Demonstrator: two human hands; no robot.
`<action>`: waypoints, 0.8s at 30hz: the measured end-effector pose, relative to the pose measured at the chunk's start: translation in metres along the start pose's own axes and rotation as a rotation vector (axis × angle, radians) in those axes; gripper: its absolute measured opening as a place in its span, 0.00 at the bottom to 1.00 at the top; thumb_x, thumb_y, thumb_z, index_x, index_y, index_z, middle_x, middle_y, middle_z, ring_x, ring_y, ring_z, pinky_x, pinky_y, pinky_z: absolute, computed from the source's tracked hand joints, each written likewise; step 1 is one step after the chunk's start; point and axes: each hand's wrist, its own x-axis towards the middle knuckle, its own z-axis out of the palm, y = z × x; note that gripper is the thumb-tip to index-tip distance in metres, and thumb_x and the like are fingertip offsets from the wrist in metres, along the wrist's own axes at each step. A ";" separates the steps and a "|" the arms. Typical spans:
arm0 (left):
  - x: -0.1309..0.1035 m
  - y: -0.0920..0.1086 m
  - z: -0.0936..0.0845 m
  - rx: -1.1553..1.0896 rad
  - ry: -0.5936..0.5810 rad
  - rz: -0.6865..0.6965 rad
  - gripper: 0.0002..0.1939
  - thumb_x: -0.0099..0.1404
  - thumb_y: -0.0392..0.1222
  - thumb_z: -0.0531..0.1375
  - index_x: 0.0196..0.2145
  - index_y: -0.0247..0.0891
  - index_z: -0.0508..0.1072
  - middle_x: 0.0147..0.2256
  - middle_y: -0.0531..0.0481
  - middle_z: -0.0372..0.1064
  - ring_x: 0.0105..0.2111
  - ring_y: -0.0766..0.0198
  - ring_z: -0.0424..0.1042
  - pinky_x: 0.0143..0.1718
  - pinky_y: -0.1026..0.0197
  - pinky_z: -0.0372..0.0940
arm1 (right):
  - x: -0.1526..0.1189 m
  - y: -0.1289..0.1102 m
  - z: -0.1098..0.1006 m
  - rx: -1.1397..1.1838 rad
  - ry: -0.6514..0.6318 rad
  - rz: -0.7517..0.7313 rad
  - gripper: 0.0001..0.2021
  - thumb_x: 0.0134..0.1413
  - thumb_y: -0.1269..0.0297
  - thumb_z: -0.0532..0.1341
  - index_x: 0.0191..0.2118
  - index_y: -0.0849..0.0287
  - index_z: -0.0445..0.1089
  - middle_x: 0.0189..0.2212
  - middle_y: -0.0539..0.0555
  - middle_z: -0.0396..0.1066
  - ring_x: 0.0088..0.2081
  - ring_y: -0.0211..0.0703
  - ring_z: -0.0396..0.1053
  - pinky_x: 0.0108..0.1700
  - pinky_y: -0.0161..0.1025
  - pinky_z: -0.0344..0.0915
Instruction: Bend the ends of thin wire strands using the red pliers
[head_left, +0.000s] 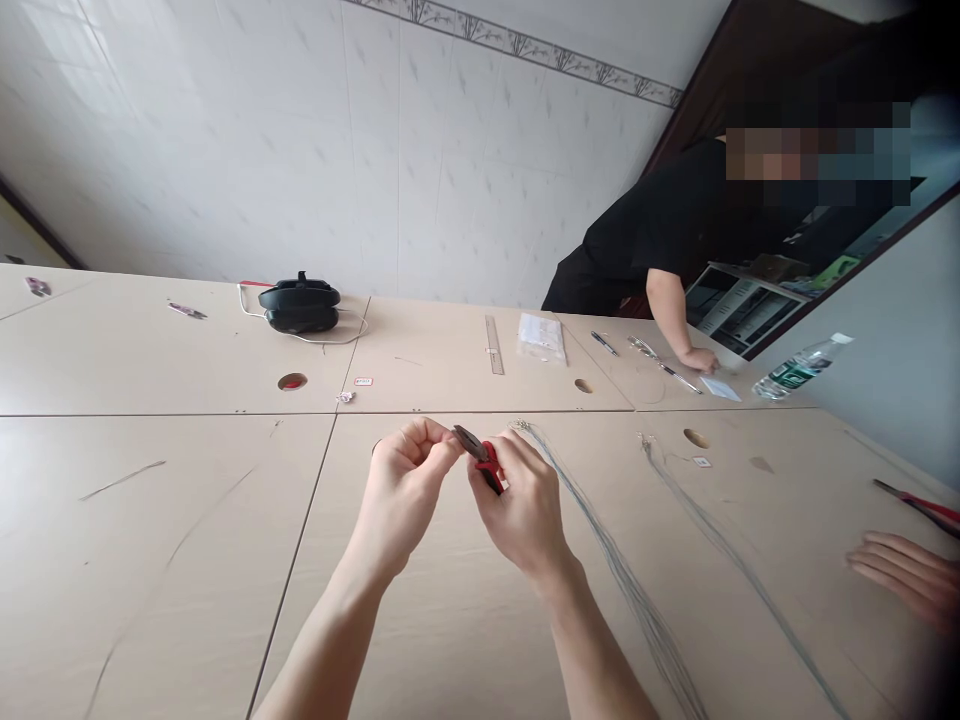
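Gripping the pliers, the right hand has its fingers curled around the red handles; whether the jaws are parted is too small to tell. The pliers' long axis slants from the handles in that palm up and leftward, so the nose points at the left hand. There thumb and forefinger are pinched together at the very tip of the nose, touching it or just beside it; anything thin between them cannot be made out. The working point thus lies left of the right hand's grip, nearest the left fingertips, with both hands raised over the table.

Just right of the right hand, a wire bundle lies on the wood, running from beyond the knuckles back toward the person's side. A second bundle lies further right, roughly parallel. Past it, another person's hand rests near red-handled scissors.
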 end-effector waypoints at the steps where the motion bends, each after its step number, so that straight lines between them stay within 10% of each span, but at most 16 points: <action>1: 0.000 0.000 0.000 -0.002 0.000 0.001 0.09 0.61 0.41 0.60 0.24 0.37 0.67 0.17 0.61 0.47 0.19 0.73 0.43 0.19 0.68 0.41 | 0.000 0.000 0.000 0.002 -0.001 0.007 0.09 0.56 0.73 0.56 0.27 0.56 0.58 0.23 0.47 0.57 0.24 0.38 0.54 0.28 0.35 0.53; 24: -0.003 0.003 0.003 0.108 -0.028 -0.022 0.07 0.57 0.42 0.56 0.27 0.37 0.71 0.19 0.59 0.50 0.21 0.71 0.44 0.22 0.67 0.44 | 0.004 -0.002 -0.006 0.180 -0.087 0.161 0.13 0.57 0.69 0.57 0.24 0.55 0.54 0.19 0.44 0.53 0.21 0.34 0.50 0.23 0.33 0.49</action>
